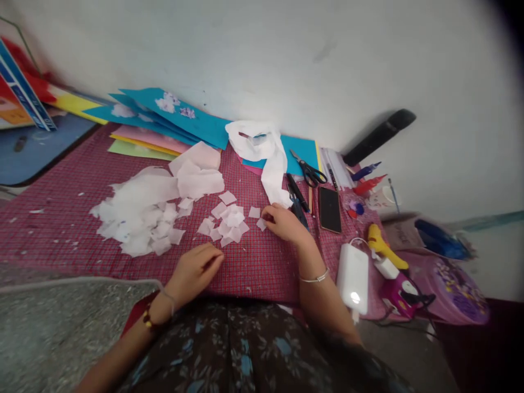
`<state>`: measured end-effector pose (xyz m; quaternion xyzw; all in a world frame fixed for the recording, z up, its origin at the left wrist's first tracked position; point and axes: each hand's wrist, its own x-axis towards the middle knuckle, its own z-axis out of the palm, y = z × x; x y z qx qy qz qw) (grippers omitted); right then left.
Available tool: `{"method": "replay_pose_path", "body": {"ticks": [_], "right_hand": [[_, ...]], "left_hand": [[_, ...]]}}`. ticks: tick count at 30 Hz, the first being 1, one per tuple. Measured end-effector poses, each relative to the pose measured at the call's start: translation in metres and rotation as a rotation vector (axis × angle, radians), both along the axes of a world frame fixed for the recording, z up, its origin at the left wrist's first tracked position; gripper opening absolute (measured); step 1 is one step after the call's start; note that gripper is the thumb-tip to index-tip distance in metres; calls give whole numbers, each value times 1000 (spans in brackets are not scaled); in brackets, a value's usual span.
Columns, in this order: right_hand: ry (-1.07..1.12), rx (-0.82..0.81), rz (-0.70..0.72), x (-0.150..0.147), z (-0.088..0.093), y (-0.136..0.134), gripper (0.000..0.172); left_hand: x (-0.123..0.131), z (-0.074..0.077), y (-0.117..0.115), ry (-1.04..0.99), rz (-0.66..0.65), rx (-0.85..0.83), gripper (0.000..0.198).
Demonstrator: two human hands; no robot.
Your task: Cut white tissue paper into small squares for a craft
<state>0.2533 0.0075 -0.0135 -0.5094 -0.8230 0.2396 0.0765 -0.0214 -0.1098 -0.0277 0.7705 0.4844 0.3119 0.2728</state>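
Observation:
My right hand (283,222) is closed, thumb and fingertips pinched at a small white paper square (261,224) near the loose end of a white paper strip (275,180). Another single square (254,212) lies just beyond it. Between my hands is a small pile of cut paper squares (232,221). My left hand (198,272) rests on the table's near side with its fingers curled together, and nothing shows in them. To its upper left spreads a larger heap of thin white paper pieces (137,202), with bigger folded sheets (198,177) behind.
Blue sheets (196,123) lean by the wall, bearing crumpled paper bits. At right lie black scissors (309,170), a phone (329,209), a white power bank (352,275), a yellow glue gun (382,245) and a pink lidded box (454,289). A checked red cloth (262,273) covers the table.

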Motion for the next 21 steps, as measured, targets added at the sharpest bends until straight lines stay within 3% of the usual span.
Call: {"method": "replay_pose_path", "body": {"ticks": [3, 9, 16, 21], "right_hand": [[-11, -6, -2, -2, 0, 0, 14], [5, 43, -114, -14, 7, 11, 12], [-239, 35, 118, -38, 19, 27, 41], [-270, -12, 219, -42, 16, 31, 23]], "left_hand": [[2, -8, -2, 7, 11, -34, 18], [-4, -5, 3, -126, 64, -107, 22], [-5, -6, 5, -141, 21, -122, 21], [-3, -8, 6, -157, 14, -109, 24]]}}
